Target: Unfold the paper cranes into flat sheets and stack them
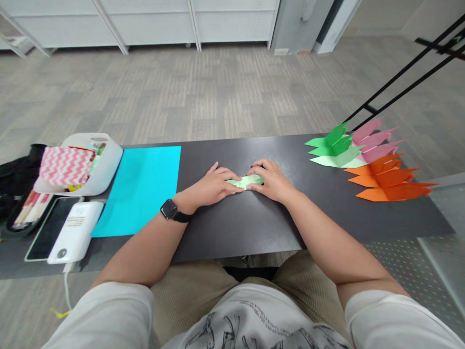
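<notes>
A small folded piece of light green paper [247, 182] lies on the dark table [232, 232] in front of me. My left hand [214, 185] holds its left end, with thumb and fingers closed on the paper. The right end is gripped by my right hand [272, 181], its fingers curled over and the thumb at the near edge. Only the middle of the paper shows between my hands; its ends are partly hidden by my fingers.
A cyan sheet [141, 189] lies to the left, beside a white basket [112, 162], a white power bank [75, 232] and a phone [49, 237]. Folded paper shapes in green [332, 144], pink [374, 140] and orange [390, 182] stand at the right.
</notes>
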Demonstrator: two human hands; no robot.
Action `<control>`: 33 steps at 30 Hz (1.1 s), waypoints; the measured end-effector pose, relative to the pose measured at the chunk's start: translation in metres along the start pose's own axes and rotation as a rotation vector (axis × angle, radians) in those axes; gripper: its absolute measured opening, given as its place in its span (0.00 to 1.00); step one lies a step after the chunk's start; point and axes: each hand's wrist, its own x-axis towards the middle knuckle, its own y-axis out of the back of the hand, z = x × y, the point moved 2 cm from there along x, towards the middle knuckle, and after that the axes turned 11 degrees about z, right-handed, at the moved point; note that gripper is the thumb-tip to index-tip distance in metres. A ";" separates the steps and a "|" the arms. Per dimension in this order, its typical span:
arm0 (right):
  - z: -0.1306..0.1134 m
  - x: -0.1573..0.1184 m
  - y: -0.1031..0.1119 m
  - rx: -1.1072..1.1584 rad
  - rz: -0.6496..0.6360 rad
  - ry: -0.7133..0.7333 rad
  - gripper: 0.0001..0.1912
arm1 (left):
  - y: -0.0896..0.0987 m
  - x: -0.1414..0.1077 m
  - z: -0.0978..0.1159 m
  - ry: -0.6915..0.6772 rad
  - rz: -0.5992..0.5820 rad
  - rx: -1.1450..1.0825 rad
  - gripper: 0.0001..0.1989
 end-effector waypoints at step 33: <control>-0.006 -0.002 0.000 -0.008 -0.046 0.030 0.14 | -0.004 0.007 0.001 -0.092 0.142 0.173 0.19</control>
